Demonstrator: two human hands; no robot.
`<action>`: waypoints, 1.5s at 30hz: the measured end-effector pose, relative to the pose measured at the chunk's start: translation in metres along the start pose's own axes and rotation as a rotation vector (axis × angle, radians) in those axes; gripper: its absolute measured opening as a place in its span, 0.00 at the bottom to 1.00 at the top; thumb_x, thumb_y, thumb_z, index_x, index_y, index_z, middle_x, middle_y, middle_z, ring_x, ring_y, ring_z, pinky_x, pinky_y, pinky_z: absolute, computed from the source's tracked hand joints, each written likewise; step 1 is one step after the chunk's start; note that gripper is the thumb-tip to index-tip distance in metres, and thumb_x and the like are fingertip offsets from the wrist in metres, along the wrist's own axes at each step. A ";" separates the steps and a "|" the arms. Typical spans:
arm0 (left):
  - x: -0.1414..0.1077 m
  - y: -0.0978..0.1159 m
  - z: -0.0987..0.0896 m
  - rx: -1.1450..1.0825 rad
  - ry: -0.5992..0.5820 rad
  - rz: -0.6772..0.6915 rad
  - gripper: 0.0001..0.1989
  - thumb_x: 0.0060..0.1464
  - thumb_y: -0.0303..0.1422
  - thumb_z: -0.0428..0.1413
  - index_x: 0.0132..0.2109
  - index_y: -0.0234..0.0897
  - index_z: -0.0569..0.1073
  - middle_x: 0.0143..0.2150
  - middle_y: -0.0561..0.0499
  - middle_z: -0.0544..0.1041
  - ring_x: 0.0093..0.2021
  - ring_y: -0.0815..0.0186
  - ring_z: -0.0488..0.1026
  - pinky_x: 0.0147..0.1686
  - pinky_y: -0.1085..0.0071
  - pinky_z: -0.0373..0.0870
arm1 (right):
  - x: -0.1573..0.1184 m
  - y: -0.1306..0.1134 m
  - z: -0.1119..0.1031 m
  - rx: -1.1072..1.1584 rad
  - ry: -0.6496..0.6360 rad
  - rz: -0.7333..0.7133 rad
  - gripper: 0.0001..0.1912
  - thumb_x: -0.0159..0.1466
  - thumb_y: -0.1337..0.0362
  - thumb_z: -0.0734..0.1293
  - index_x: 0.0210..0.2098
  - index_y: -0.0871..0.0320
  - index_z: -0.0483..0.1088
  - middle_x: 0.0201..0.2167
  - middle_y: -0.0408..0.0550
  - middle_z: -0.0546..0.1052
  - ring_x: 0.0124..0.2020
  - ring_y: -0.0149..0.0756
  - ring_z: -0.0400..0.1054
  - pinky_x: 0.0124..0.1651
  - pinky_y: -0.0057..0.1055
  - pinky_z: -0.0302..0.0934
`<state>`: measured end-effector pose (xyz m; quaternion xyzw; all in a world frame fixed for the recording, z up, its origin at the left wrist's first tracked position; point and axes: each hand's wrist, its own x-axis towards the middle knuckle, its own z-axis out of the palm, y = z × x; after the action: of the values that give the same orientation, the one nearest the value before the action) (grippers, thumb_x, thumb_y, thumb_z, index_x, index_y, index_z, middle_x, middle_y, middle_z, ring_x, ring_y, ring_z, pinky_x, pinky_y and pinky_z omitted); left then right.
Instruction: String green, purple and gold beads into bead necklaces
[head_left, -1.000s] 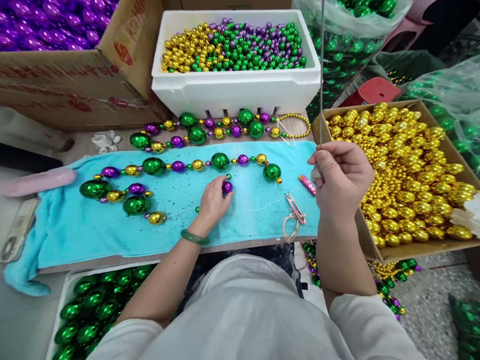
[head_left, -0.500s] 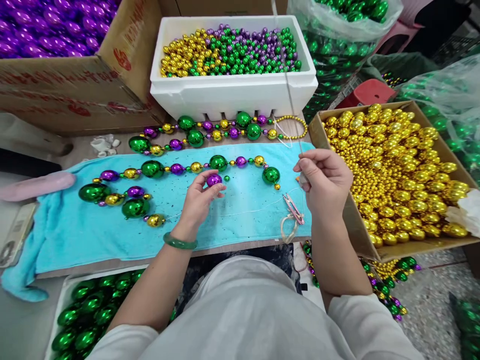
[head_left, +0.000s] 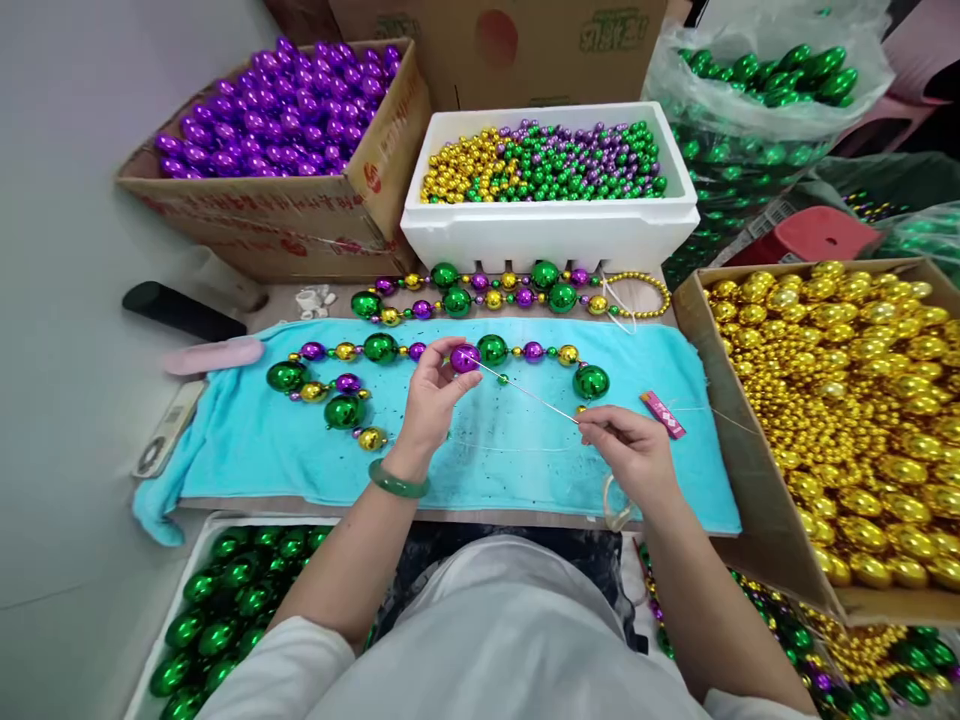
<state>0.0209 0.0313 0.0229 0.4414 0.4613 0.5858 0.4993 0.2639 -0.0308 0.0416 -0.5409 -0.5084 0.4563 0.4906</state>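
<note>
My left hand (head_left: pixel 435 395), wearing a green bangle, pinches a shiny purple bead (head_left: pixel 465 358) above the blue towel (head_left: pixel 517 475). My right hand (head_left: pixel 630 450) grips a long thin needle (head_left: pixel 536 395), its far end at the purple bead; whether the tip has entered the hole I cannot tell. A small green bead (head_left: pixel 503 380) shows just beside the needle. Behind my hands curves a strand of purple, gold and green beads, with large green balls (head_left: pixel 591 382). A thin white thread runs over the towel from the strand's gold end bead (head_left: pixel 371 439).
At the back stand a carton of purple beads (head_left: pixel 375 190) and a white foam box (head_left: pixel 547 235) of small mixed beads. A carton (head_left: pixel 757 470) of gold beads is at right. A finished-looking strand (head_left: pixel 456 301) lies behind the towel. A pink packet (head_left: pixel 663 414) lies near my right hand.
My right hand has brought the needle, earlier upright, down towards the purple bead in my left hand. The pink snips are no longer visible. The head view has shifted left.
</note>
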 end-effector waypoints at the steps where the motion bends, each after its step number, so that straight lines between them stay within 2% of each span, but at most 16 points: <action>1: 0.000 0.000 -0.001 -0.005 0.008 -0.003 0.23 0.43 0.29 0.67 0.48 0.42 0.72 0.45 0.52 0.75 0.40 0.70 0.72 0.39 0.73 0.72 | 0.000 0.002 0.000 -0.011 0.002 0.002 0.06 0.53 0.62 0.70 0.26 0.58 0.79 0.19 0.45 0.75 0.20 0.30 0.66 0.23 0.27 0.59; 9: 0.001 -0.002 -0.005 -0.009 0.048 -0.006 0.24 0.41 0.29 0.68 0.48 0.42 0.73 0.45 0.52 0.75 0.40 0.70 0.73 0.38 0.74 0.72 | -0.001 0.012 0.000 -0.024 0.000 0.023 0.07 0.53 0.60 0.70 0.26 0.58 0.78 0.20 0.45 0.75 0.21 0.31 0.66 0.23 0.28 0.60; 12: 0.000 -0.003 -0.007 0.043 0.035 0.036 0.24 0.42 0.30 0.68 0.48 0.42 0.72 0.46 0.51 0.75 0.41 0.69 0.73 0.41 0.73 0.72 | -0.002 0.013 -0.001 -0.036 -0.003 0.041 0.08 0.53 0.60 0.70 0.27 0.58 0.78 0.20 0.45 0.75 0.21 0.31 0.66 0.24 0.28 0.60; 14: 0.000 -0.002 -0.009 0.159 0.018 0.113 0.23 0.44 0.31 0.67 0.49 0.42 0.72 0.47 0.50 0.75 0.43 0.67 0.73 0.42 0.71 0.73 | -0.004 0.013 -0.002 -0.054 -0.004 0.050 0.08 0.53 0.60 0.70 0.27 0.58 0.78 0.20 0.46 0.75 0.21 0.31 0.66 0.24 0.28 0.60; 17: -0.003 0.002 -0.012 0.499 -0.021 0.320 0.20 0.48 0.31 0.65 0.50 0.42 0.73 0.49 0.48 0.75 0.46 0.62 0.73 0.45 0.65 0.74 | -0.004 0.012 -0.004 -0.112 -0.017 0.044 0.09 0.54 0.59 0.69 0.27 0.59 0.78 0.20 0.45 0.75 0.20 0.31 0.64 0.24 0.28 0.59; 21: -0.012 0.006 -0.012 0.897 -0.142 0.582 0.16 0.55 0.29 0.60 0.51 0.44 0.74 0.52 0.45 0.74 0.55 0.55 0.70 0.56 0.54 0.69 | -0.003 0.015 -0.003 -0.160 -0.029 0.042 0.10 0.55 0.59 0.68 0.27 0.59 0.78 0.19 0.45 0.74 0.20 0.30 0.63 0.25 0.28 0.58; 23: -0.017 0.008 -0.008 0.960 -0.138 0.657 0.16 0.56 0.29 0.59 0.52 0.44 0.74 0.55 0.43 0.71 0.54 0.55 0.70 0.55 0.55 0.70 | -0.001 0.018 0.000 -0.122 -0.029 0.068 0.10 0.55 0.59 0.68 0.27 0.59 0.77 0.19 0.45 0.74 0.21 0.31 0.64 0.25 0.28 0.58; 28: -0.023 0.010 0.000 0.959 -0.016 0.796 0.17 0.57 0.27 0.58 0.53 0.44 0.74 0.57 0.43 0.65 0.45 0.62 0.72 0.50 0.62 0.73 | 0.000 0.030 0.009 0.012 -0.028 0.123 0.10 0.53 0.58 0.70 0.27 0.59 0.76 0.20 0.45 0.73 0.22 0.32 0.65 0.25 0.28 0.60; 34: -0.022 0.008 0.001 0.970 -0.038 0.745 0.16 0.58 0.27 0.58 0.53 0.42 0.73 0.58 0.43 0.63 0.44 0.64 0.72 0.50 0.60 0.74 | -0.001 0.035 0.011 0.026 -0.013 0.128 0.10 0.52 0.58 0.70 0.25 0.59 0.76 0.19 0.44 0.72 0.21 0.30 0.63 0.24 0.27 0.58; 39: -0.023 0.007 0.001 0.902 -0.026 0.657 0.16 0.57 0.30 0.59 0.53 0.43 0.73 0.58 0.44 0.63 0.41 0.65 0.73 0.49 0.58 0.75 | 0.000 0.036 0.007 0.025 -0.053 0.154 0.11 0.53 0.57 0.71 0.26 0.59 0.76 0.18 0.43 0.71 0.18 0.28 0.59 0.21 0.26 0.54; 45: -0.024 0.005 0.002 0.942 -0.055 0.680 0.12 0.59 0.30 0.57 0.50 0.43 0.76 0.58 0.43 0.66 0.42 0.64 0.72 0.48 0.59 0.77 | 0.002 0.040 0.001 -0.051 0.003 0.104 0.09 0.52 0.58 0.71 0.26 0.58 0.78 0.20 0.46 0.75 0.22 0.32 0.66 0.25 0.28 0.60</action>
<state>0.0247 0.0076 0.0267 0.7545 0.4911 0.4330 0.0446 0.2668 -0.0293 0.0015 -0.5798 -0.4902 0.4673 0.4530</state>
